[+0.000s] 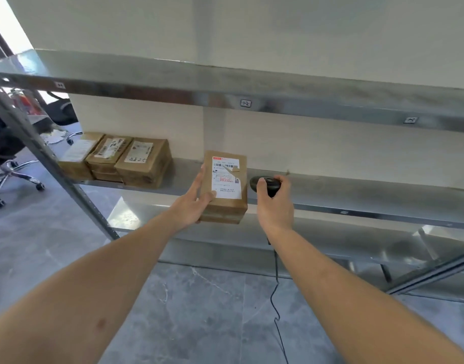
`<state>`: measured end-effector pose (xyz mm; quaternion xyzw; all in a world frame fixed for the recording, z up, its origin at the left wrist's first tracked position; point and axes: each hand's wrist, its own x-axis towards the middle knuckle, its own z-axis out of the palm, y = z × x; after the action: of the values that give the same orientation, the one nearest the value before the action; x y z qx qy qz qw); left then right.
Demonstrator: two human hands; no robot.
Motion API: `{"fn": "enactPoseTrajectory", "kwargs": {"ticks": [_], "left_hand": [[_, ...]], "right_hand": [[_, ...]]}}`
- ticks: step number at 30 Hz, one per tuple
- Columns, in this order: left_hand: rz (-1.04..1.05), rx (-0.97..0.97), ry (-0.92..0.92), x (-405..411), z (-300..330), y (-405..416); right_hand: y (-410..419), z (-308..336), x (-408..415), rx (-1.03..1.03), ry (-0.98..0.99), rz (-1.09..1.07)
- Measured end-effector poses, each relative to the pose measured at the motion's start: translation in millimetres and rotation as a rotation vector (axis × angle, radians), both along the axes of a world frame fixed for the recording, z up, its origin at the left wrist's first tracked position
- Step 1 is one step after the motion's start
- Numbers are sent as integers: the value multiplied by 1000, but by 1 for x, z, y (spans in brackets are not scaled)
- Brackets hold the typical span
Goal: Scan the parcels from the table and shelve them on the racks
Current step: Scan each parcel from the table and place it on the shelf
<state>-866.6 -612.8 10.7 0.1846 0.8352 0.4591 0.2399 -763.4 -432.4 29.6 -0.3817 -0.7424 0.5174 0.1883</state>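
- Head view: a person stands at a metal rack [252, 101], both bare forearms stretched toward its middle shelf [357, 198].
- The left hand [192, 203] holds a brown parcel [225, 187] from its left side, thumb laid across the top near the white shipping label [226, 177], fingers beneath; the parcel sits at the shelf's front edge, partly overhanging it.
- The right hand [274, 203] grips a black barcode scanner [265, 183] just right of the parcel, fingers curled round its handle; a black cable [275, 285] hangs from it toward the grey tiled floor [199, 311].
- Three more brown labelled parcels [115, 158] stand side by side at the shelf's left end, touching one another.
- An office chair [10, 177] shows beyond the rack's left upright.
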Motion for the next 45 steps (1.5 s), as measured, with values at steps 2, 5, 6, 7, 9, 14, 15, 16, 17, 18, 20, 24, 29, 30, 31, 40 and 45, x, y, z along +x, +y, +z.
{"fn": "enactPoseTrajectory", "kwargs": {"ticks": [2,5,6,7,9,14,15,16,17,18,20,24,29,30,31,40,45], "left_hand": [[-18,-6,-20,-23,-4,-14],[-23,-4,-43,-55,-11,-31],[-22,0,-52,-66,-15,-35],[-22,0,-59,-76,-18,-39],[-30,1,-74,-94,-24,-45],[-6,-8,-104,-135,-41,-47],[-1,-18,-107,-143,-44,-45],[8,-32,-107,-150,-48,-43],[21,-46,-111,-157,-52,-41],[36,-60,-120,-165,-58,-39],[57,-80,-135,-179,-70,-35],[103,-150,-156,-207,-92,-27],[188,-172,-159,-228,-96,-17],[208,-169,-161,-232,-98,-15],[235,-167,-157,-236,-98,-13],[86,-615,340,-260,-89,3],[-93,-845,589,-263,-75,17]], "right_hand": [[-16,-4,-19,5,-8,-7],[-33,-9,-46,-1,-23,-15],[-38,-11,-54,-4,-29,-16],[-41,-13,-63,-5,-35,-17],[-46,-17,-81,-6,-41,-18],[-46,-32,-129,-30,-59,8],[-44,-36,-138,-32,-65,16],[-42,-41,-148,-34,-71,23],[-39,-46,-158,-38,-77,28],[-36,-51,-168,-44,-83,33],[-28,-63,-187,-64,-94,45],[-13,-83,-219,-80,-138,87],[-1,-95,-247,-64,-181,130],[0,-97,-252,-59,-191,138],[0,-99,-256,-55,-200,141],[1,-101,-281,-62,-231,99],[-8,-99,-284,-56,-222,78]]}}
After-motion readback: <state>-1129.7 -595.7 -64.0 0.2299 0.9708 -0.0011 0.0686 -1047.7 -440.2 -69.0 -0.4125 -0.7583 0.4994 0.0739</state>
